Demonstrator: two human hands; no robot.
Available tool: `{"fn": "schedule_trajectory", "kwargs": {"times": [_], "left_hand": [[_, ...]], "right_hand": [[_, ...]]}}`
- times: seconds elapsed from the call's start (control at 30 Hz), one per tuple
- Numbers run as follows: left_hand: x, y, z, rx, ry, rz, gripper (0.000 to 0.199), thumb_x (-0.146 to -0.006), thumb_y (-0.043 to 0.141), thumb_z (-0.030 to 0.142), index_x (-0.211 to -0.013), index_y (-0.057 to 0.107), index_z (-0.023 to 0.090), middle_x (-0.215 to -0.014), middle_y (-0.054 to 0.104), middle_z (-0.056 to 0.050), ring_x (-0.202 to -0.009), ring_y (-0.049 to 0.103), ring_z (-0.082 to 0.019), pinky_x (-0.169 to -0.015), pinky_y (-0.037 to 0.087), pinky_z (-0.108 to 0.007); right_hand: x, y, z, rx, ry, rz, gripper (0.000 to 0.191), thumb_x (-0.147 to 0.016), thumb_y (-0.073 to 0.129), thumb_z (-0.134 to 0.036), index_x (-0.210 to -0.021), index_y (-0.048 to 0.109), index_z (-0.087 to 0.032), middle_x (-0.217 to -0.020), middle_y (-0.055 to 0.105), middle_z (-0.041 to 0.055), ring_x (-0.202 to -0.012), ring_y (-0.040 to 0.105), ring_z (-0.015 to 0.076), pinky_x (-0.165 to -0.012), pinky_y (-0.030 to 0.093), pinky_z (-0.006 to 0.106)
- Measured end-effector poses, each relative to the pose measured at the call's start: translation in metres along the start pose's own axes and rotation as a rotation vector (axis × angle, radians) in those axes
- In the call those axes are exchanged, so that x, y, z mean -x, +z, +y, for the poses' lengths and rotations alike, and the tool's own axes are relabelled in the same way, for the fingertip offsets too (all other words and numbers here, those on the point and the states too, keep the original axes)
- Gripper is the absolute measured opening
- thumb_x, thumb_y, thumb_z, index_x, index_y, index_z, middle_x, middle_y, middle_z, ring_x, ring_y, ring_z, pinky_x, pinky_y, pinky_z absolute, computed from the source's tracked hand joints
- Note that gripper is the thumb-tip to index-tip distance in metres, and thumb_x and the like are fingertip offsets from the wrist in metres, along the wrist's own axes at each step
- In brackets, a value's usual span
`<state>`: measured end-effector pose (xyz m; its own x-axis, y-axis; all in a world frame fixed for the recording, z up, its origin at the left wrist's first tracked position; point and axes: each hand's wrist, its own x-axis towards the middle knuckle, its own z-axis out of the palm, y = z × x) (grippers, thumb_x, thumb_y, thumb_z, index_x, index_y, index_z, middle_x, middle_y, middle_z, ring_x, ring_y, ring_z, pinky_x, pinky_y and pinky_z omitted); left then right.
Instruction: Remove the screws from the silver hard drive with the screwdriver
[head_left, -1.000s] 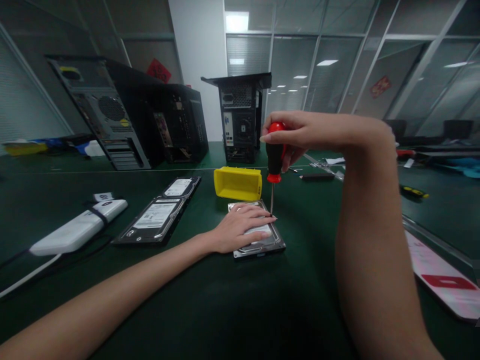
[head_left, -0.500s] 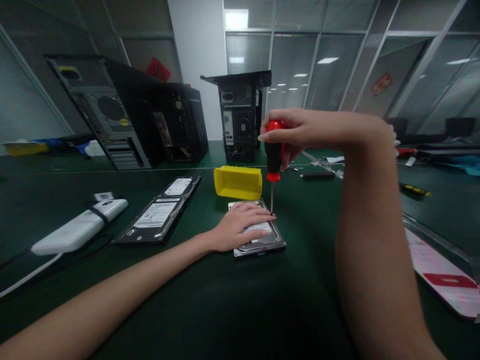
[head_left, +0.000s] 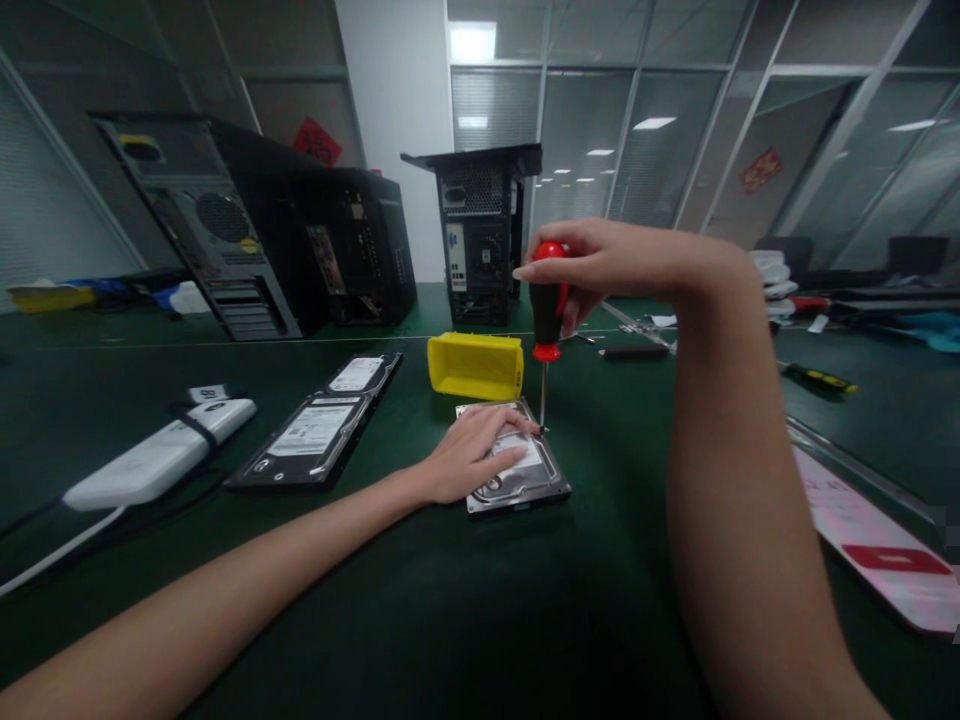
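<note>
A silver hard drive (head_left: 536, 482) lies on the green table, label up. My left hand (head_left: 474, 452) rests on it with the fingers spread, one fingertip close to the screwdriver's tip. Above the drive's right edge, my right hand (head_left: 577, 268) is wrapped round the handle of a red and black screwdriver (head_left: 547, 315). The screwdriver stands upright, its tip down at the drive's right edge. Just behind the drive sits a yellow plastic bin (head_left: 475, 368), its open side facing me.
Two more hard drives (head_left: 315, 428) lie to the left, beside a white power strip (head_left: 161, 455). Computer cases (head_left: 480, 235) stand at the back. On the right are a black-and-yellow tool (head_left: 819, 380), a black pen-like tool (head_left: 636, 353) and a pink-white panel (head_left: 862, 520).
My left hand's fingers have shifted slightly on the drive, baring more of its label. My right wrist and forearm have moved a little left, with the screwdriver still gripped.
</note>
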<state>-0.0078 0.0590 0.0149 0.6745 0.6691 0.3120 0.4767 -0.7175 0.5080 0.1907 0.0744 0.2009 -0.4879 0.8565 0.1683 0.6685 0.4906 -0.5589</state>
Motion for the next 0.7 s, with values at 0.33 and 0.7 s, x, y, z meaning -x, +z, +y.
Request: {"fn": "schedule_trajectory", "kwargs": {"times": [0.33, 0.7], "left_hand": [[-0.016, -0.010, 0.004, 0.094, -0.022, -0.024, 0.026, -0.096, 0.052, 0.035, -0.116, 0.056, 0.020, -0.122, 0.065, -0.009, -0.113, 0.060, -0.023, -0.099, 0.041, -0.041], [-0.054, -0.006, 0.002, 0.284, -0.085, -0.088, 0.048, -0.081, 0.075, 0.028, -0.123, 0.057, 0.015, -0.090, 0.077, -0.006, -0.093, 0.073, -0.021, -0.088, 0.051, -0.035]], "right_hand": [[-0.001, 0.000, -0.001, 0.034, 0.020, 0.005, 0.018, -0.093, 0.056, -0.034, -0.102, 0.056, -0.018, -0.081, 0.066, 0.0050, -0.062, 0.065, 0.0136, -0.053, 0.055, 0.023], [0.002, -0.005, 0.003, -0.002, 0.005, -0.015, 0.020, -0.091, 0.060, -0.032, -0.104, 0.057, -0.016, -0.083, 0.068, 0.0059, -0.068, 0.068, 0.0143, -0.058, 0.058, 0.022]]}}
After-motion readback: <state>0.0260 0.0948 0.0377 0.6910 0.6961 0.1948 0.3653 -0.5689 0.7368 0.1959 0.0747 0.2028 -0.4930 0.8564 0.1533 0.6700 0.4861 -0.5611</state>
